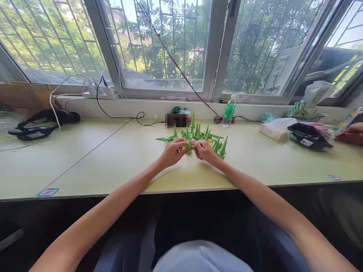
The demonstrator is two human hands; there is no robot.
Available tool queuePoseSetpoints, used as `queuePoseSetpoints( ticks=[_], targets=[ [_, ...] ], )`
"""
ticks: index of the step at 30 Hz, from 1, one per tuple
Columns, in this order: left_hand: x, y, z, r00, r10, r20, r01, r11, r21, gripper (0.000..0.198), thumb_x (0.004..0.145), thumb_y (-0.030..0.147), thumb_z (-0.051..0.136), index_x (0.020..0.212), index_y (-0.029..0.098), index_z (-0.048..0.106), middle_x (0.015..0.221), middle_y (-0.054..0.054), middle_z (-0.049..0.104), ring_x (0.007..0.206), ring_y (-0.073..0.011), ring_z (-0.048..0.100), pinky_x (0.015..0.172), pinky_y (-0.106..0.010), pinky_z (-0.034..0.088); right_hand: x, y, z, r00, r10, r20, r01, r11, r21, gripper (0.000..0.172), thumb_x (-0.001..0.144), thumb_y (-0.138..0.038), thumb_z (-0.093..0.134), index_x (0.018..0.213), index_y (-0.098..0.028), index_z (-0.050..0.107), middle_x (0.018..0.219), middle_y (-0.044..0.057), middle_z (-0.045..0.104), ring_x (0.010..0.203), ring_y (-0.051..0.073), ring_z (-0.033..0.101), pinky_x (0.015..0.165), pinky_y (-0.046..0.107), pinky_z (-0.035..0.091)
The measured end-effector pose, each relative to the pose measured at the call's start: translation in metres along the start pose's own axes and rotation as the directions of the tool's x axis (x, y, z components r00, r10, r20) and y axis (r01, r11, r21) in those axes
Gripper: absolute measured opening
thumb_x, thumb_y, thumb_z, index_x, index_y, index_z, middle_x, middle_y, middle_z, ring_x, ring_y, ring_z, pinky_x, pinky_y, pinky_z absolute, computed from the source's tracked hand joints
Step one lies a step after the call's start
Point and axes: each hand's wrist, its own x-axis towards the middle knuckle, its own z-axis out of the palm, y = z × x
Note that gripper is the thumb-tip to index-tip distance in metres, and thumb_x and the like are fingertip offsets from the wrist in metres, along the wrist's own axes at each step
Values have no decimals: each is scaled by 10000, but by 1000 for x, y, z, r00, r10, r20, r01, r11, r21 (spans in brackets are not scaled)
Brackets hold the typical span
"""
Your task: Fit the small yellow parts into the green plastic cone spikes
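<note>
Both my hands meet over the middle of a pale green table (113,162). My left hand (173,151) and my right hand (203,150) are closed, fingertips together, pinching one small green cone-shaped plastic piece (188,146) between them. Just behind them lies a pile of several green cone-shaped spikes (202,135), some upright, some on their sides, with small yellow bits among them.
A green-labelled bottle (229,111) stands by the window sill. Black cables (119,113) and a power strip (100,92) lie at the back left, a black strap device (42,122) far left. A tissue pack (276,129) and black bag (307,136) sit right. Another person's hand (354,130) shows far right.
</note>
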Motion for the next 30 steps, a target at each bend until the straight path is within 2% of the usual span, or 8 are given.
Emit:
queuePoseSetpoints(
  ticks=[4, 11, 15, 23, 30],
  targets=[
    [-1, 1, 0, 998, -66, -3, 66, 997, -43, 315, 919, 430, 587, 829, 142, 679, 958, -65, 645, 587, -51, 495, 528, -165, 470, -1, -3, 0, 999, 19, 48, -23, 997, 79, 561, 859, -670, 541, 568, -221, 374, 422, -82, 332, 308, 51, 287, 288, 214, 235],
    [2, 6, -2, 978, -206, -1, 204, 968, -147, 359, 922, 467, 555, 1056, 176, 717, 951, -68, 661, 494, -49, 482, 470, -202, 475, -4, -13, 1, 986, 69, 153, -99, 975, 198, 536, 886, -603, 565, 570, -209, 385, 435, -87, 311, 338, 45, 266, 325, 206, 239],
    [2, 9, -2, 966, -257, -2, 253, 953, -167, 384, 926, 434, 551, 1167, 169, 689, 864, -50, 672, 465, -55, 472, 465, -210, 464, -4, -12, 1, 976, 97, 194, -142, 961, 238, 517, 894, -570, 575, 572, -198, 415, 428, -81, 332, 346, 51, 290, 339, 206, 245],
    [1, 6, -1, 981, -195, -11, 193, 977, -90, 371, 968, 375, 467, 1198, 169, 673, 877, -44, 665, 475, -52, 477, 495, -197, 455, -3, -5, -4, 966, 68, 251, -145, 941, 304, 428, 922, -452, 568, 605, -186, 456, 429, -67, 391, 356, 61, 318, 363, 208, 251],
    [1, 5, 1, 983, -183, -31, 181, 981, -77, 337, 952, 358, 483, 1108, 155, 701, 771, -26, 637, 518, -71, 478, 491, -186, 409, -4, -6, -5, 953, 111, 283, -184, 952, 246, 477, 885, -541, 608, 610, -195, 430, 440, -84, 349, 371, 50, 281, 372, 205, 231]
  ],
)
